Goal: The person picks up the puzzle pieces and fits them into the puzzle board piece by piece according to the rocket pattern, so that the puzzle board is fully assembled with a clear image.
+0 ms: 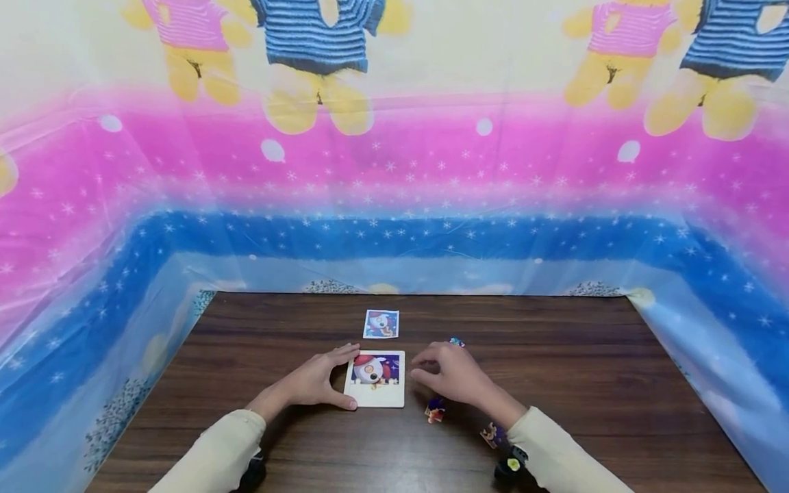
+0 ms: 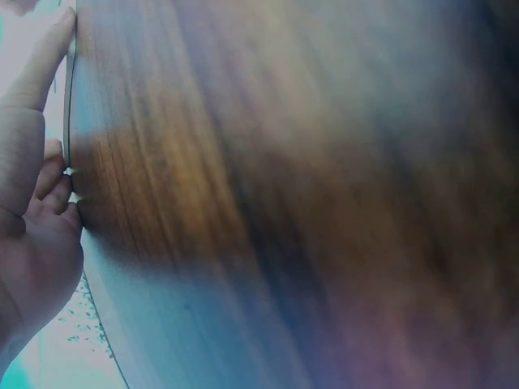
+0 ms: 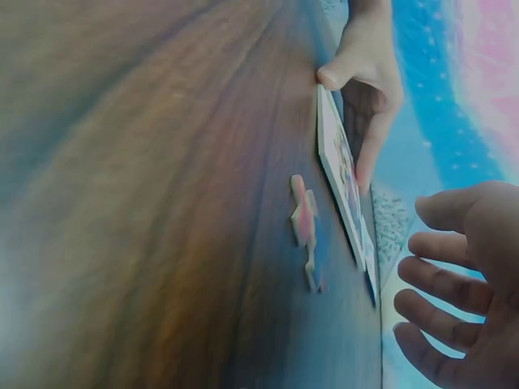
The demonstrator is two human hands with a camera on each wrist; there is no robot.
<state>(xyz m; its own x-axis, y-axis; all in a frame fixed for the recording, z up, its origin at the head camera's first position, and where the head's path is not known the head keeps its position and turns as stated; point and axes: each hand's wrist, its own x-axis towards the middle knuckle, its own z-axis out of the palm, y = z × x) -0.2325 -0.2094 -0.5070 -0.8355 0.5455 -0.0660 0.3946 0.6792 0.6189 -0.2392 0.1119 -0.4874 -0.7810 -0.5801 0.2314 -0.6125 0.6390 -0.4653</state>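
A small white-framed jigsaw board [image 1: 377, 396] lies on the table, its upper part filled with a picture of a round white figure in a red hat, its lower part bare white. My left hand [image 1: 311, 378] rests along its left side, fingertips at the upper corner and thumb at the lower one. Just right of the board hovers my right hand [image 1: 453, 373], its fingers loosely bent and apart with nothing between them in the right wrist view. A jigsaw piece [image 1: 435, 410] in purple and orange lies below that hand; in the right wrist view this loose piece [image 3: 305, 227] lies beside the board.
Above the board lies a small printed picture card [image 1: 381, 324]. A blue piece [image 1: 457, 342] sits partly behind the right hand, and another purple piece [image 1: 492, 435] lies by the right wrist. A patterned cloth [image 1: 394, 239] stands around the brown wooden table [image 1: 277, 322].
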